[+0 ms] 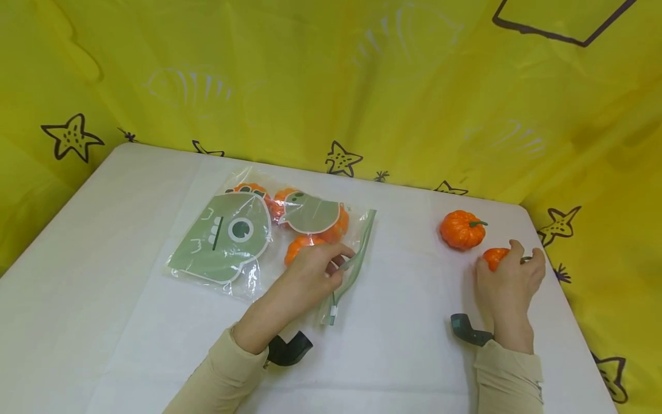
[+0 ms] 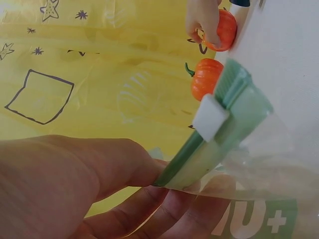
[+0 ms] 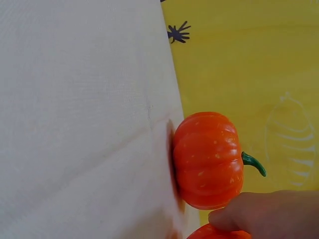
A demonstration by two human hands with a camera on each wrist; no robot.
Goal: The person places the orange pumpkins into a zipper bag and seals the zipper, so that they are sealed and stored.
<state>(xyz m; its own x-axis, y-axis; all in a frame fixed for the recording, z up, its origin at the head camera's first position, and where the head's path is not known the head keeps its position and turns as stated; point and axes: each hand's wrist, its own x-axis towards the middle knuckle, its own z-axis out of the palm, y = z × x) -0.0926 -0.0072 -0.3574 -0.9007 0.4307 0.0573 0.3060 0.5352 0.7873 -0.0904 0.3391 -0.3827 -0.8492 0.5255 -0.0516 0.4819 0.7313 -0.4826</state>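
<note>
You are pinching the bag (image 1: 233, 253) by its zip edge (image 1: 365, 244) with your left hand (image 1: 310, 269) mid-frame while your right hand (image 1: 508, 284) is gripping a pumpkin (image 1: 494, 257) at centre right, apparently picking it up, the next move seemingly calling for a steady zip edge

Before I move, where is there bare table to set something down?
Bare table lies between the bag and the two loose pumpkins, and left of the bag. Crowded: the bag's edge, at the left hand, and the right end, where the right hand grips the nearer pumpkin.
</note>
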